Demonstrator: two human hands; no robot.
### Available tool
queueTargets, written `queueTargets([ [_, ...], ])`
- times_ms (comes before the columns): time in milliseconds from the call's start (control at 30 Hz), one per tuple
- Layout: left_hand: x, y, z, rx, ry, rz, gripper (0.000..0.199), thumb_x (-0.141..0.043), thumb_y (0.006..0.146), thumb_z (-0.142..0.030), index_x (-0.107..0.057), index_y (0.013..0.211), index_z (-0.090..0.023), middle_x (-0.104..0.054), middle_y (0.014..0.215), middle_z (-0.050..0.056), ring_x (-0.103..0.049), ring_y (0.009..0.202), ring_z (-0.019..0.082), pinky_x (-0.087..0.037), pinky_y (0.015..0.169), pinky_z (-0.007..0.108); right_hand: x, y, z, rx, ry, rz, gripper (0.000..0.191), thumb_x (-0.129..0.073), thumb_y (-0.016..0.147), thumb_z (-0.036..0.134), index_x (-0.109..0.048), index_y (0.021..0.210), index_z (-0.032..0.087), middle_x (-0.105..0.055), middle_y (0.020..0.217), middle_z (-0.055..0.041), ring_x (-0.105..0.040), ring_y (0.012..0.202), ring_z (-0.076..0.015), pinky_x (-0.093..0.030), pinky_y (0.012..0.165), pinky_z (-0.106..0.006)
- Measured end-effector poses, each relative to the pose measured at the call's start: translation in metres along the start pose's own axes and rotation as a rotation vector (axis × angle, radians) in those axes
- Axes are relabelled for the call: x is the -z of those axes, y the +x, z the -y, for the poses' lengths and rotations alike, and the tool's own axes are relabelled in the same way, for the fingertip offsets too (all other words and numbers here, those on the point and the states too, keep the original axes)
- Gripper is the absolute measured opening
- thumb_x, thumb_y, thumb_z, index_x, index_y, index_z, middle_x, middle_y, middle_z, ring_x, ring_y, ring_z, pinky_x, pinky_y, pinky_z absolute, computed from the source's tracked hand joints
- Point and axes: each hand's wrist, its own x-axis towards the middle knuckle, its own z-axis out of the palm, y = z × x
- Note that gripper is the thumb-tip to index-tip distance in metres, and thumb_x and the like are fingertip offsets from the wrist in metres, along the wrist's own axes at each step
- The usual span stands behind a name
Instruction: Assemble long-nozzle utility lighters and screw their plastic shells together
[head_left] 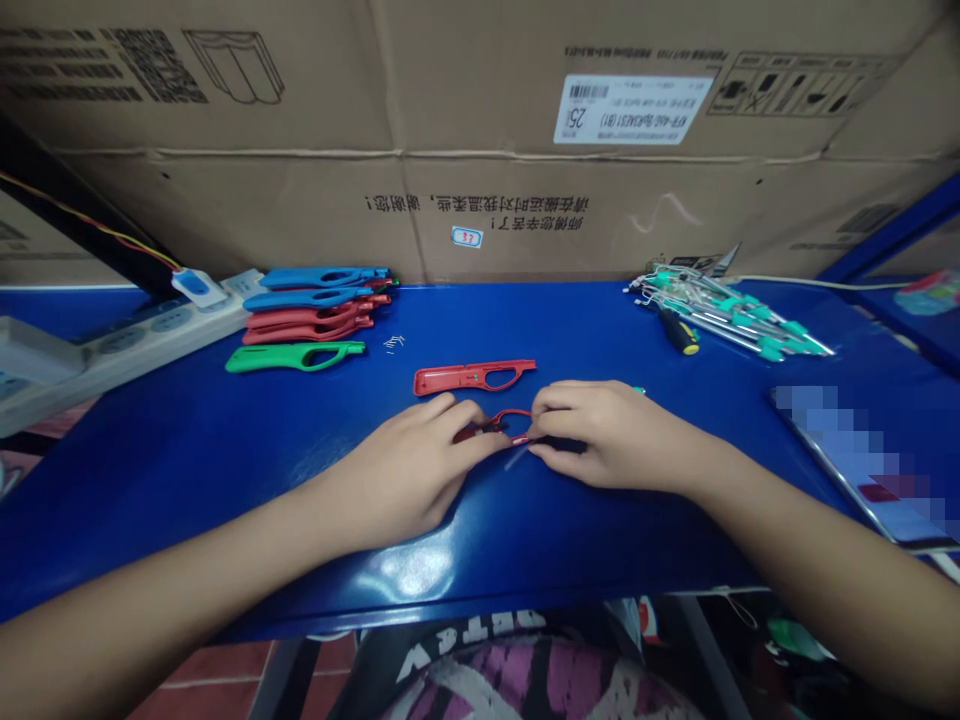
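Near the middle of the blue table, my left hand (427, 460) is closed on the left part of a red casing half (512, 414) with a loop-shaped handle. My right hand (600, 435) pinches the same piece at its right end, its fingertips close to those of my left hand. Both hands hide much of the piece, and a thin clear strip shows just below the fingertips. Just behind the hands lies another red casing half (450, 378), its hollow inside facing up.
Blue, red and green casings (300, 355) are stacked at the left beside a power strip (157, 325) and small screws (393, 343). Metal rods with green parts (739, 315) and a screwdriver (679, 332) lie at the back right. A phone (862, 470) rests at right; cardboard (480, 120) stands behind.
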Motion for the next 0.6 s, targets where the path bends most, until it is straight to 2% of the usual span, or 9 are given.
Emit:
queueTargets([
  [133, 0.0, 0.0, -0.001, -0.004, -0.008, -0.02, 0.04, -0.045, 0.098, -0.016, -0.054, 0.137, -0.025, -0.058, 0.124, 0.01, -0.054, 0.111, 0.027, -0.053, 0.092, 0.044, 0.003, -0.001, -0.003, -0.017, 0.077, 0.003, 0.016, -0.063, 0.093, 0.031, -0.074, 0.098, 0.021, -0.07, 0.098, -0.0041, -0.066, 0.087, -0.0168, -0.047, 0.073, -0.029],
  [400, 0.0, -0.001, 0.004, -0.014, -0.045, -0.072, 0.033, -0.044, 0.101, -0.018, -0.058, 0.13, -0.022, -0.063, 0.124, 0.008, -0.056, 0.113, 0.025, -0.051, 0.095, 0.043, -0.002, 0.002, -0.016, 0.056, 0.119, 0.008, 0.013, -0.059, 0.095, 0.02, -0.071, 0.097, 0.021, -0.07, 0.099, -0.0023, -0.065, 0.086, -0.0135, -0.045, 0.073, -0.025],
  [600, -0.002, -0.001, 0.012, -0.008, -0.06, -0.131, 0.029, -0.048, 0.102, -0.02, -0.058, 0.129, -0.022, -0.066, 0.125, 0.007, -0.06, 0.115, 0.023, -0.052, 0.099, 0.04, 0.003, 0.0, -0.013, 0.067, 0.149, -0.003, 0.012, -0.06, 0.095, 0.027, -0.07, 0.098, 0.02, -0.068, 0.101, -0.0036, -0.065, 0.087, -0.0143, -0.047, 0.075, -0.026],
])
